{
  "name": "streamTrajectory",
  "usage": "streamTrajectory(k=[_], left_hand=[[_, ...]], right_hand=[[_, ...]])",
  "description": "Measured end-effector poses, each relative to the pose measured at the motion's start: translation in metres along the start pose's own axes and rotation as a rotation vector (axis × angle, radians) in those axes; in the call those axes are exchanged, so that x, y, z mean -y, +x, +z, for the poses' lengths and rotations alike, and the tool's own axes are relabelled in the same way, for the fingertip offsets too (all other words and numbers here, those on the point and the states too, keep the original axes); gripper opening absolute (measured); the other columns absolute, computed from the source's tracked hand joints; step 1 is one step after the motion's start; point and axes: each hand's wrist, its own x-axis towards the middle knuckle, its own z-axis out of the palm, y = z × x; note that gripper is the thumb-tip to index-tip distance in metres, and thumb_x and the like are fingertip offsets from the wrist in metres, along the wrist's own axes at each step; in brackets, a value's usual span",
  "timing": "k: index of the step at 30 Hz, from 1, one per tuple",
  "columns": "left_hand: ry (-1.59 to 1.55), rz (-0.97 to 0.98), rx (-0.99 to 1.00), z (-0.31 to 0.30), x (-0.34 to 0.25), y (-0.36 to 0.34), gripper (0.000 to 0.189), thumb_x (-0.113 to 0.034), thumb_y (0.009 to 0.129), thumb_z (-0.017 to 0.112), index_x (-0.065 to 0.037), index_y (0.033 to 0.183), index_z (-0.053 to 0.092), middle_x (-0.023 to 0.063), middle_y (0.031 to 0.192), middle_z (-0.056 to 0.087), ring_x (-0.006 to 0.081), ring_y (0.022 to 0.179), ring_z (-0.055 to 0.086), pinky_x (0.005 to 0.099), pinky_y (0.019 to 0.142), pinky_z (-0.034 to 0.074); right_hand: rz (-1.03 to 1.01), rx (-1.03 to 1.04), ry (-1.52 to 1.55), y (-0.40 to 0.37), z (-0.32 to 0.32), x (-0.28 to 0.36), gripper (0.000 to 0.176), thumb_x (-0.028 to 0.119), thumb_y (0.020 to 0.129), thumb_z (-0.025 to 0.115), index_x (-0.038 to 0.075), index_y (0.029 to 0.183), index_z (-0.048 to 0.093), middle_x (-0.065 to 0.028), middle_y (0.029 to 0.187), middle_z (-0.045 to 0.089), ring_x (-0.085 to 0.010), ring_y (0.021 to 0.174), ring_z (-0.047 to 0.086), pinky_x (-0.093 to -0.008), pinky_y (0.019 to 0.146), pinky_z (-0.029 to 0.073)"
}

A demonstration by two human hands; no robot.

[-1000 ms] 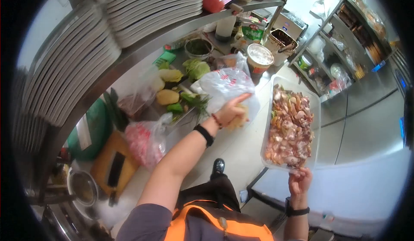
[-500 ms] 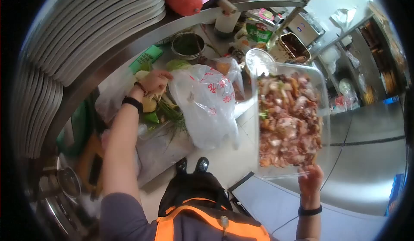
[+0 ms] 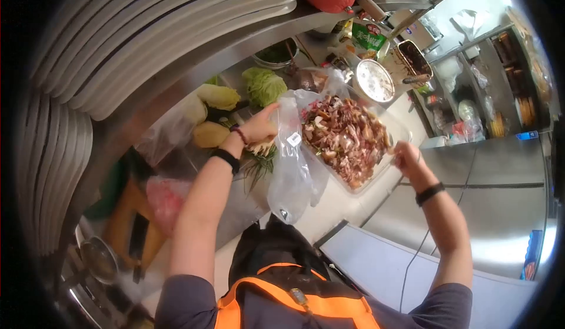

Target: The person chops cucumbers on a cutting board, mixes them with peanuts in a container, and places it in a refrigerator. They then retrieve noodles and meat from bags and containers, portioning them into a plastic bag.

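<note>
My right hand (image 3: 407,157) grips the right rim of a clear rectangular plastic container (image 3: 395,130), filled with chopped reddish-brown meat (image 3: 344,138). The container is tilted, and its left side meets a clear plastic bag (image 3: 291,167) with red print. At the bag's upper left edge, the fingers of my left hand (image 3: 261,127) are closed on the plastic; the thumb is mostly hidden. The bag hangs down beside the container. Just below my left hand lie pale mushrooms (image 3: 261,148) and thin green stalks (image 3: 259,167).
Leafy lettuce (image 3: 265,86), a yellowish cabbage (image 3: 218,96) and a potato-like vegetable (image 3: 210,135) lie on the counter. Behind are a round white-lidded tub (image 3: 375,80) and a sauce container (image 3: 414,57). Stacked white plates (image 3: 176,29) overhang at left; steel refrigerator doors (image 3: 500,182) stand right.
The meat container has moved left, against the bag, with my right hand still on its rim. My left hand has moved right along with the bag edge. The view has shifted.
</note>
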Motion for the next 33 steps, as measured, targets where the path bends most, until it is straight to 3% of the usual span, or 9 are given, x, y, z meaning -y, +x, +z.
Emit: streamTrajectory(k=[6, 9, 14, 16, 22, 24, 27, 29, 33], left_hand=[[0.047, 0.291, -0.175, -0.048, 0.005, 0.04, 0.064, 0.001, 0.074, 0.051, -0.008, 0.136, 0.038, 0.0087, 0.118, 0.051, 0.01, 0.066, 0.056, 0.0236, 0.053, 0.045], [0.022, 0.492, -0.202, -0.03, -0.035, -0.015, 0.063, 0.0, 0.07, 0.053, -0.008, 0.132, 0.044, 0.0092, 0.107, 0.056, 0.0112, 0.063, 0.056, 0.0253, 0.053, 0.045], [-0.016, -0.008, 0.187, 0.002, -0.034, 0.005, 0.061, 0.0, 0.071, 0.053, -0.004, 0.132, 0.044, 0.0086, 0.093, 0.059, 0.0106, 0.066, 0.057, 0.0256, 0.052, 0.045], [0.058, -0.124, 0.095, 0.012, -0.014, 0.025, 0.059, -0.002, 0.072, 0.053, 0.003, 0.13, 0.042, 0.0063, 0.08, 0.058, 0.0112, 0.066, 0.057, 0.0261, 0.053, 0.045], [-0.401, 0.102, -0.077, -0.022, -0.027, 0.075, 0.053, -0.008, 0.077, 0.051, 0.004, 0.128, 0.043, 0.006, 0.078, 0.055, 0.0124, 0.057, 0.053, 0.027, 0.057, 0.049], [0.117, 0.774, -0.081, -0.052, -0.021, 0.117, 0.051, -0.007, 0.079, 0.049, 0.001, 0.129, 0.043, 0.0058, 0.079, 0.055, 0.0109, 0.055, 0.051, 0.025, 0.055, 0.047], [0.046, 0.207, -0.067, -0.065, -0.088, 0.041, 0.049, -0.005, 0.079, 0.049, 0.0, 0.128, 0.045, 0.0064, 0.081, 0.057, 0.0101, 0.054, 0.05, 0.0228, 0.053, 0.045], [0.629, 0.481, -0.084, -0.077, -0.056, 0.021, 0.029, 0.003, 0.07, 0.052, -0.006, 0.097, 0.06, 0.0063, 0.083, 0.055, 0.0162, 0.075, 0.059, 0.0288, 0.067, 0.051], [-0.39, 0.098, -0.095, 0.014, -0.067, -0.11, 0.072, 0.011, 0.067, 0.047, -0.016, 0.134, 0.042, 0.0019, 0.086, 0.052, 0.0095, 0.063, 0.052, 0.0243, 0.055, 0.048]], right_hand=[[-1.126, 0.301, -0.989, 0.028, 0.021, 0.071, 0.017, 0.011, 0.075, 0.053, -0.001, 0.063, 0.053, -0.0037, 0.048, 0.038, -0.014, 0.039, 0.044, -0.0297, 0.037, 0.036], [-0.787, 0.108, -1.104, 0.039, 0.04, 0.093, 0.014, 0.007, 0.074, 0.054, -0.001, 0.062, 0.05, -0.0079, 0.049, 0.041, -0.0155, 0.04, 0.046, -0.0305, 0.037, 0.038], [-1.312, 0.129, -1.897, 0.038, 0.025, 0.067, 0.012, 0.003, 0.057, 0.069, 0.001, 0.057, 0.057, -0.017, 0.062, 0.057, -0.0265, 0.055, 0.06, -0.0326, 0.048, 0.046], [-0.345, -0.129, -0.607, 0.004, 0.042, 0.038, 0.017, 0.01, 0.067, 0.061, -0.001, 0.056, 0.054, -0.0096, 0.049, 0.052, -0.0211, 0.044, 0.054, -0.0333, 0.041, 0.041], [-0.186, -0.26, -0.406, 0.001, 0.026, -0.014, 0.016, 0.014, 0.069, 0.057, -0.001, 0.065, 0.056, -0.0082, 0.048, 0.048, -0.0177, 0.039, 0.05, -0.0301, 0.033, 0.03], [-0.373, -0.263, -0.355, -0.004, 0.027, 0.0, 0.016, 0.014, 0.069, 0.056, -0.001, 0.065, 0.056, -0.0087, 0.048, 0.049, -0.0191, 0.039, 0.052, -0.0301, 0.034, 0.031], [-0.584, -0.225, -0.503, -0.012, 0.033, 0.026, 0.021, 0.016, 0.069, 0.055, -0.005, 0.062, 0.054, -0.0108, 0.05, 0.052, -0.0212, 0.042, 0.056, -0.0318, 0.037, 0.038], [-0.544, -0.22, -0.445, -0.027, 0.054, 0.043, 0.023, 0.016, 0.068, 0.054, -0.005, 0.061, 0.054, -0.0118, 0.051, 0.053, -0.0213, 0.043, 0.056, -0.0322, 0.038, 0.04], [-0.443, -0.27, -0.608, -0.043, 0.088, 0.069, 0.028, 0.021, 0.067, 0.056, -0.006, 0.06, 0.056, -0.0132, 0.053, 0.055, -0.0198, 0.044, 0.056, -0.0322, 0.04, 0.042]])
